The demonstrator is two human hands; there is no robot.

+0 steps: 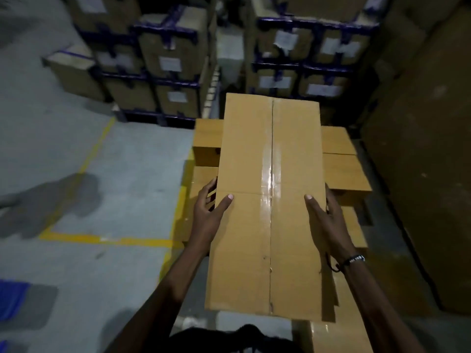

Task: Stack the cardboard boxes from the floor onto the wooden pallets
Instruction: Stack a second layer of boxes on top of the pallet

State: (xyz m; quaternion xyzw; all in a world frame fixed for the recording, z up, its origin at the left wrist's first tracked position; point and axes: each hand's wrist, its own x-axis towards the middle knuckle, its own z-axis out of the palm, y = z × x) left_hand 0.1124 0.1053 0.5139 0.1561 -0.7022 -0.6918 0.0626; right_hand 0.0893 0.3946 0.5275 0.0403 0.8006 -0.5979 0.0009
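Observation:
A long brown cardboard box (270, 200) with a taped centre seam fills the middle of the view, held between my two hands. My left hand (209, 212) grips its left edge, thumb on top and fingers down the side. My right hand (325, 220) grips the right edge the same way. Under and beyond the box lie several plain cardboard boxes (341, 171) in a low stack. No wooden pallet shows beneath them.
Stacks of strapped, labelled cartons (168, 64) stand at the back. A tall cardboard wall (428, 149) rises on the right. Grey floor with yellow lines (107, 240) lies to the left. A blue object (11, 299) sits at the lower left edge.

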